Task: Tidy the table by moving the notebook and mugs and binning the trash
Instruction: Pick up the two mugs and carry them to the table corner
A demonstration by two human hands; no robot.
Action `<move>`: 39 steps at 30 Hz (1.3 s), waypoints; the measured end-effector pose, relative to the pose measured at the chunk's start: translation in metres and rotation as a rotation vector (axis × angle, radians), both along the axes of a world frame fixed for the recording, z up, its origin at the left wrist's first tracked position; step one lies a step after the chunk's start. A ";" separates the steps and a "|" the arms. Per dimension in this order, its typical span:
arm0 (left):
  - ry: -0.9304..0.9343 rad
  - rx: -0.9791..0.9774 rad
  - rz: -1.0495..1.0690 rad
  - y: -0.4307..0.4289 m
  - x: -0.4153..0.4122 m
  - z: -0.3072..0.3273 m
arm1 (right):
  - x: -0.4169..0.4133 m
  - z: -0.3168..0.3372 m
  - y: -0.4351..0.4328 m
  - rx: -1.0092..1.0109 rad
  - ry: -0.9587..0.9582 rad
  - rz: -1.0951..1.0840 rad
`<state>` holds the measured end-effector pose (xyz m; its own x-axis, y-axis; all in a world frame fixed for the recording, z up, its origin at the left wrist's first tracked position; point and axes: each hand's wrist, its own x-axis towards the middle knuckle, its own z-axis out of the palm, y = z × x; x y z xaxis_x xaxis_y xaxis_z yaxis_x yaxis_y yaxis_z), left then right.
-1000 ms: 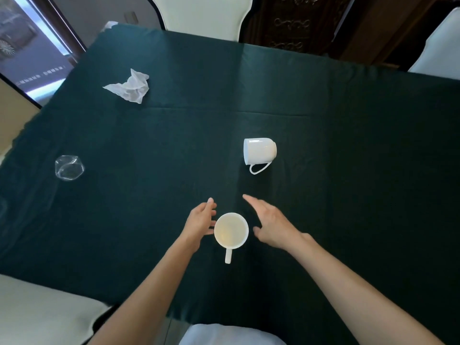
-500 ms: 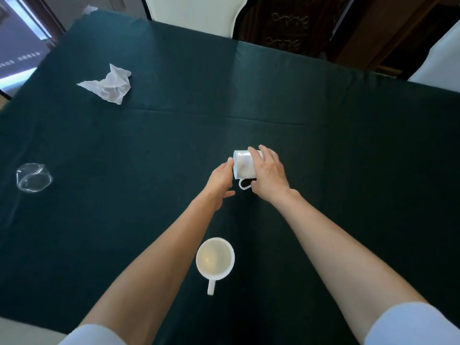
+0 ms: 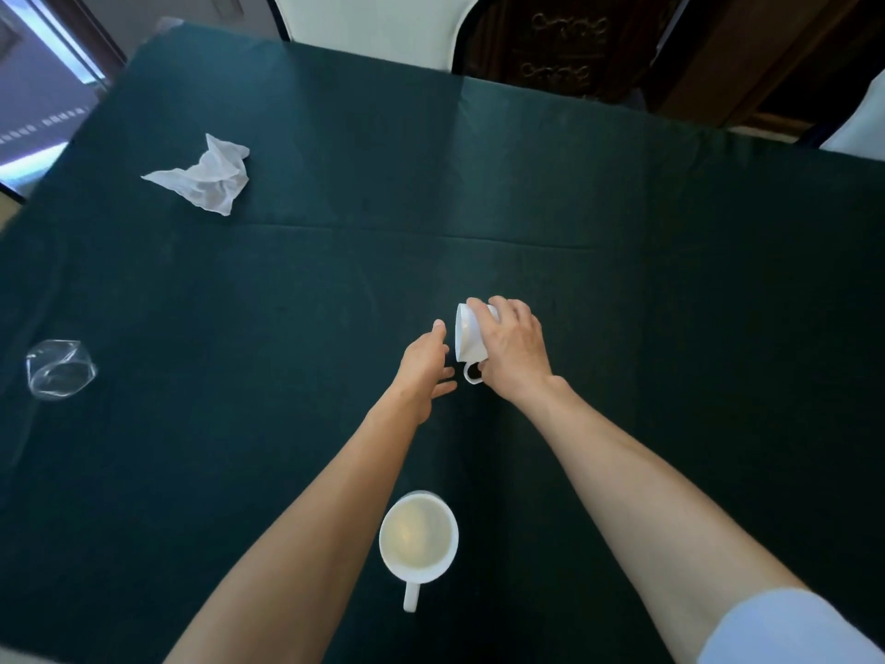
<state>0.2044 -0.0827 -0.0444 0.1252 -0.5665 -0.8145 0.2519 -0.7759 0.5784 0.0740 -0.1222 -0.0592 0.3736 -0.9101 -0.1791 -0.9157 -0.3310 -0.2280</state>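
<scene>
A white mug [image 3: 468, 338] lies on its side near the middle of the green-clothed table [image 3: 622, 328], mouth to the left, handle toward me. My right hand [image 3: 515, 349] is closed over its body from the right. My left hand [image 3: 424, 369] is open just left of the mug's mouth, thumb near the rim. A second white mug [image 3: 418, 539] stands upright close to me, handle pointing at me. A crumpled white tissue [image 3: 206, 177] lies at the far left. A crushed clear plastic cup [image 3: 58, 376] sits at the left edge. No notebook is in view.
A white chair back [image 3: 373, 16] stands beyond the table's far edge, with dark wooden furniture [image 3: 565, 40] to its right. Another white chair [image 3: 862, 122] shows at the far right. A crease [image 3: 431, 232] runs across the cloth.
Both hands left the near upright mug and reached forward to the mug lying on its side. My right hand now grips it, and the mug looks slightly tipped up.
</scene>
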 end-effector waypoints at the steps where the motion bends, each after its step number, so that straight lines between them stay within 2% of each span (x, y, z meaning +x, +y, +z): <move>1: 0.008 -0.011 0.005 0.001 -0.001 0.001 | -0.002 0.001 -0.002 -0.003 -0.016 -0.003; 8: 0.025 -0.082 0.068 0.017 -0.009 0.013 | -0.027 0.013 0.014 0.035 -0.233 -0.126; 12: 0.006 -0.121 0.020 0.038 -0.025 0.033 | -0.039 0.036 0.036 0.109 -0.463 -0.277; 18: -0.112 -0.253 -0.055 0.090 -0.045 0.057 | -0.067 0.053 0.086 0.124 -0.620 -0.362; 23: -0.189 -0.342 -0.075 0.147 -0.069 0.070 | -0.091 0.062 0.126 0.098 -0.596 -0.309; 27: -0.189 -0.378 -0.085 0.191 -0.081 0.075 | -0.101 0.064 0.154 0.156 -0.592 -0.269; 39: -0.143 -0.273 -0.091 0.279 -0.083 0.052 | -0.090 0.027 0.217 0.284 -0.473 -0.148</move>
